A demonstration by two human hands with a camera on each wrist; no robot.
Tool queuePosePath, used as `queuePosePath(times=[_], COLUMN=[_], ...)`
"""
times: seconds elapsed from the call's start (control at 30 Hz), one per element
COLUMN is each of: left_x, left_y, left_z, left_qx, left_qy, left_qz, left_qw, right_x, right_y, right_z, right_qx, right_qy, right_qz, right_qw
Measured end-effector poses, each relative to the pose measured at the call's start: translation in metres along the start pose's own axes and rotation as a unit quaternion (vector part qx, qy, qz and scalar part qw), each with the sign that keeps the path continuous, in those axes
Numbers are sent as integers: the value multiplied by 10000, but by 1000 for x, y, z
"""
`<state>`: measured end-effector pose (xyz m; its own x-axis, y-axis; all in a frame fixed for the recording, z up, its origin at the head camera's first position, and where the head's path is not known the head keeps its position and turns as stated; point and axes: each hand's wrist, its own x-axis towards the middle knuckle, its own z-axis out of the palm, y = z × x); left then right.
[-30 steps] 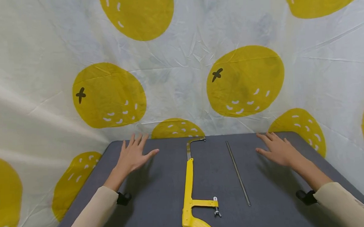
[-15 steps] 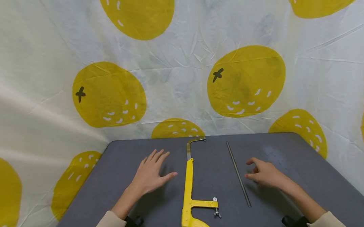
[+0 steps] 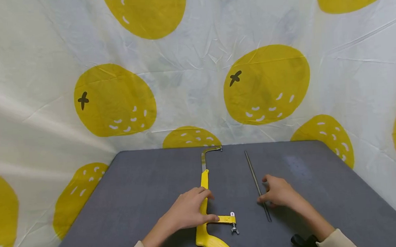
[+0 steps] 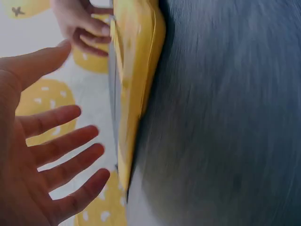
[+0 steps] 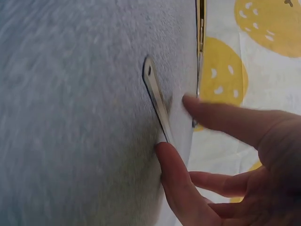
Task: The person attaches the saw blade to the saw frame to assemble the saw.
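A yellow hacksaw frame (image 3: 217, 245) lies flat on the dark table, its handle toward me and its metal hook at the far end. My left hand (image 3: 189, 209) hovers over the middle of the frame. In the left wrist view, its spread fingers (image 4: 70, 162) stand beside the yellow frame (image 4: 134, 70), apart from it. To the right lies a thin hacksaw blade (image 3: 252, 171). Above the blade's near half is my right hand (image 3: 278, 192), thumb and forefinger apart. The right wrist view has a fingertip at the blade (image 5: 157, 94); whether it touches cannot be told.
A wing nut (image 3: 234, 229) sits on the frame's short cross arm. Behind the grey tabletop (image 3: 147, 173) hangs a white cloth (image 3: 186, 94) printed with yellow fruit. Dark wrist straps show below both hands.
My left hand has moved right and nearer, from the left side of the table to over the saw frame. My right hand has come left and nearer, to the blade, its fingers more bent.
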<state>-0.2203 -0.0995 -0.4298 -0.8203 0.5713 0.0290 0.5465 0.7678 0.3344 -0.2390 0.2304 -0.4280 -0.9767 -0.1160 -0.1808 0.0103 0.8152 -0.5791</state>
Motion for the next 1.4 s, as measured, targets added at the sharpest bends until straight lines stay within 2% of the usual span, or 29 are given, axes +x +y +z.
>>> queuePosePath(times=[0.23, 0.47, 0.73, 0.97, 1.17, 1.3, 1.4], left_x=[5, 7, 6, 6, 6, 5, 5], left_y=[10, 11, 9, 4, 3, 2, 0], left_z=[13, 21, 22, 22, 21, 21, 24], left_qx=[-112, 75, 36, -174, -350, -433, -469], left_qy=[-570, -672, -764, -826, -979, -993, -990], left_qz=[348, 477, 571, 588, 660, 640, 640], left_qw=[9977, 9966, 9954, 9947, 9924, 9921, 9919], right_x=[3, 7, 7, 5, 5, 8, 12], right_y=[-8, -6, -5, -4, 0, 4, 8], right_z=[7, 10, 12, 14, 11, 9, 8], right_qx=[-289, -542, -415, 1, 624, 1092, 1508], right_qy=[237, 250, 288, -97, -564, -836, -1110], right_qz=[-223, -306, -478, -838, -754, -615, -680], right_qw=[9991, 9977, 9976, 9964, 9936, 9886, 9800])
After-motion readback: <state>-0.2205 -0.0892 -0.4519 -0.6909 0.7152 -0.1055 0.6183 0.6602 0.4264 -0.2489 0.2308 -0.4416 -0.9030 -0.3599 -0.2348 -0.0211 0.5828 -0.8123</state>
